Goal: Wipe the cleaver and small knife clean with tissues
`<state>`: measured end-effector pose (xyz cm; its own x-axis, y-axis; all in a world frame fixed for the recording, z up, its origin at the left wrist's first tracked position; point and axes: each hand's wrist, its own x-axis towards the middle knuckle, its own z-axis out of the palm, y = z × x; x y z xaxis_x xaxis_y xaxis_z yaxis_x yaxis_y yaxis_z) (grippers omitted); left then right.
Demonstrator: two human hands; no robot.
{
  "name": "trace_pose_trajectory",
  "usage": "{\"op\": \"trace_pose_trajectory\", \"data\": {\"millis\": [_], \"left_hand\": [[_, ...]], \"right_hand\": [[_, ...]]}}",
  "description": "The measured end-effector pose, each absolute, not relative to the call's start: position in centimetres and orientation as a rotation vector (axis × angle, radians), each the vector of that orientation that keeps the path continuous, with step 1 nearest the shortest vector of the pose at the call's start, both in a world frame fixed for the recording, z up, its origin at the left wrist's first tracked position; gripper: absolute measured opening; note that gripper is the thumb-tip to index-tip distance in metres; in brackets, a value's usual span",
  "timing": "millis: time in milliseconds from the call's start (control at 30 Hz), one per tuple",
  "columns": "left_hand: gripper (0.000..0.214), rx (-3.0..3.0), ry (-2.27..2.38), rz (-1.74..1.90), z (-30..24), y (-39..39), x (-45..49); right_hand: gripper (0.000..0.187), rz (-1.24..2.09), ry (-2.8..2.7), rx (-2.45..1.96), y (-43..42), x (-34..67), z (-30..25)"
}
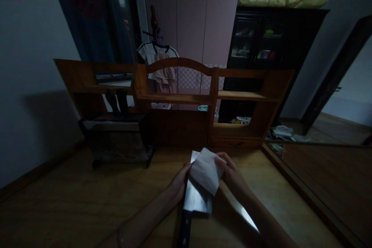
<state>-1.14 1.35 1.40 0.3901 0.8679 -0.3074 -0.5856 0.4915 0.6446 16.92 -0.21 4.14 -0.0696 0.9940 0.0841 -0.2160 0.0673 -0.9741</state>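
A cleaver [197, 200] with a broad metal blade and a black riveted handle points away from me, its handle toward my body. My left hand [178, 185] grips the blade along its left edge, with its fingers partly hidden beneath. Over the upper part of the blade lies a white sheet of paper or tissue [205, 171]. My right hand [231, 170] pinches this sheet at its right side. A shiny strip [246, 216], maybe another blade, shows on the wooden table [151, 217] beside my right forearm, which partly covers it.
A dark knife holder [116, 141] with two black handles [117, 102] sticking out stands at the left. Behind it, a wooden shelf unit [177, 99] spans the table's back. A raised wooden edge [293, 178] runs along the right side.
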Motion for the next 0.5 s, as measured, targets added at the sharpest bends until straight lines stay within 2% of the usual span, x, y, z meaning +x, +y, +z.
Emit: {"op": "trace_pose_trajectory", "data": {"millis": [233,333,500], "left_hand": [[0.040,0.502,0.514,0.887,2.4,1.0,-1.4],[0.041,0.511,0.491,0.898,2.2,1.2,-1.4],[0.043,0.510,0.512,0.923,1.4,1.6,-1.4]], "right_hand": [[0.040,0.314,-1.473,-1.154,-0.1,17.2,4.3],[0.038,0.236,-1.673,-1.155,-0.7,16.8,4.6],[0.042,0.400,-2.215,-1.084,-2.1,14.6,3.8]]}}
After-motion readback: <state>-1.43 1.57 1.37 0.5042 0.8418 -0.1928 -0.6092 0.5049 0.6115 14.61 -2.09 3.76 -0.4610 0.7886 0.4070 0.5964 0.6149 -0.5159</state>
